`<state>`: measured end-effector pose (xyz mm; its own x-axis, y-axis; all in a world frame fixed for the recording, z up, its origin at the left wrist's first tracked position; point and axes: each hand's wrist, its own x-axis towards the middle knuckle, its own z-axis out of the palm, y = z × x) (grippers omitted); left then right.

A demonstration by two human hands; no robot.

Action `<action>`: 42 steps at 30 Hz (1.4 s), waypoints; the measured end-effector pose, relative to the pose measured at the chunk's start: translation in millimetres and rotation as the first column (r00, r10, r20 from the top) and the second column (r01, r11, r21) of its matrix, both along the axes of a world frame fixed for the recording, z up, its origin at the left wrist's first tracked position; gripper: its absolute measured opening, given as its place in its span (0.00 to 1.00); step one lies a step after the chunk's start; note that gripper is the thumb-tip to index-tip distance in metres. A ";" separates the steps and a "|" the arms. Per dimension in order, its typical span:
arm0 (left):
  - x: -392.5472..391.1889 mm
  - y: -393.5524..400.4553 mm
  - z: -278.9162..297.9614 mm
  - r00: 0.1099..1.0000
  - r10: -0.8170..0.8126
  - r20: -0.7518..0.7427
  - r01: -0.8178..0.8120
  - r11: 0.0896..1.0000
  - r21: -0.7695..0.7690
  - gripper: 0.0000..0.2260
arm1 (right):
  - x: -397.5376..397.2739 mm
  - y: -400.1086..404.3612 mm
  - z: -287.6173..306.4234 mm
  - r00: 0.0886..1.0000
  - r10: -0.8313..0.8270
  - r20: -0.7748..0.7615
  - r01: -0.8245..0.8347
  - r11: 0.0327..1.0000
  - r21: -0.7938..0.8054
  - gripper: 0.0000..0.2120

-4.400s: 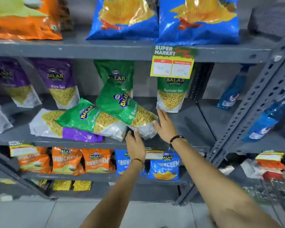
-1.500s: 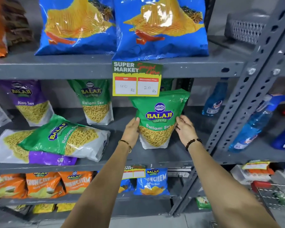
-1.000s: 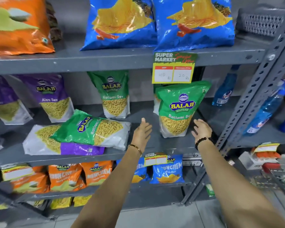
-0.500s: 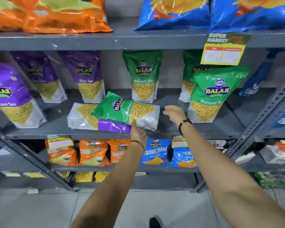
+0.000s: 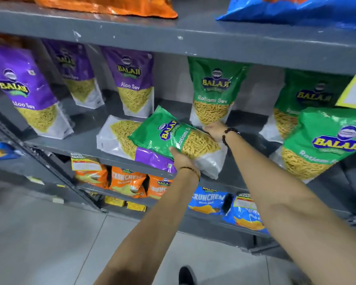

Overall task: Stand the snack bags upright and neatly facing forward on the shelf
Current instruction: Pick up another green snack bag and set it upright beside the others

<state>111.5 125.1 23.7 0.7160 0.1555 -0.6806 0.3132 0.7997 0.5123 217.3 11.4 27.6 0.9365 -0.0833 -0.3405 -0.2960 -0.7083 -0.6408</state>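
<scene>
Shelf (image 5: pixel 193 41): grey painted metal, matt, chipped along the front edge.
Green snack bag (image 5: pixel 169 134): glossy plastic film, crinkled, clear window.
Floor (image 5: pixel 39 233): smooth pale tiles.
Bracelet (image 5: pixel 227 133): dark shiny beads.

Tilted green bag (image 5: pixel 173 138) held in both hands: "BALAJI", "Ratlami S", rest hidden. Green bag standing at the back (image 5: pixel 214 91): "BALAJI", "Ratlami Sev". Green bag at front right (image 5: pixel 325 145): "BALAJI", "Ratlami", rest cut off. Green bag behind it (image 5: pixel 308 95): "BALAJI" only, lower print covered. Purple bag at left (image 5: pixel 27 91): "BALAJI", "Aloo Sev". Middle purple bag (image 5: pixel 132 79): "BALAJI", "Aloo Sev". Purple bag between them (image 5: pixel 74 70): too dim and blurred to read. Lower shelf: orange packs (image 5: pixel 127 179) read "CRUNCHEM", one with a small "BALAJI" logo; blue pack (image 5: pixel 208 200) reads "CRUNCHEM". Price tags (image 5: pixel 84 163) on the shelf edge: header blurred, numbers unreadable.
</scene>
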 end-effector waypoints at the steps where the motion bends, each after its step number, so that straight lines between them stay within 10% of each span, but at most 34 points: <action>1: 3.8 -0.6 -1.4 1.000 0.018 0.003 -0.018 1.000 -0.022 0.31 | 4.8 0.6 -1.0 0.999 0.023 -0.039 -0.023 1.000 -0.015 0.23; 12: 4.5 1.6 3.9 0.996 -0.023 -0.084 0.028 0.998 0.059 0.28 | 4.3 -5.1 -1.6 0.992 0.053 -0.115 -0.048 0.998 0.044 0.29; 19: -8.5 29.8 10.1 0.971 -0.239 -0.006 0.235 0.949 0.212 0.30 | -62.6 -21.7 -10.2 0.978 -0.173 -0.119 0.208 0.736 0.644 0.06; 31: -45.1 136.0 47.1 0.658 -0.750 0.072 0.616 0.591 0.521 0.24 | -199.1 17.7 46.5 0.982 -0.177 0.062 0.043 0.534 0.845 0.16; 33: -52.3 146.5 56.1 0.611 -0.786 0.092 0.631 0.554 0.542 0.25 | -212.0 22.6 57.6 0.986 -0.137 0.096 -0.010 0.522 0.853 0.06; 42: -60.5 159.4 79.4 0.480 -0.862 0.167 0.618 0.466 0.633 0.14 | -223.9 21.7 63.4 0.970 -0.176 0.166 -0.074 0.436 0.897 0.21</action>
<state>51.0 284.5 103.1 0.8633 -0.4080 -0.2970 0.3255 0.0005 0.9455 -6.6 33.1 91.0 0.9933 0.0996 -0.0590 -0.0872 0.3083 -0.9473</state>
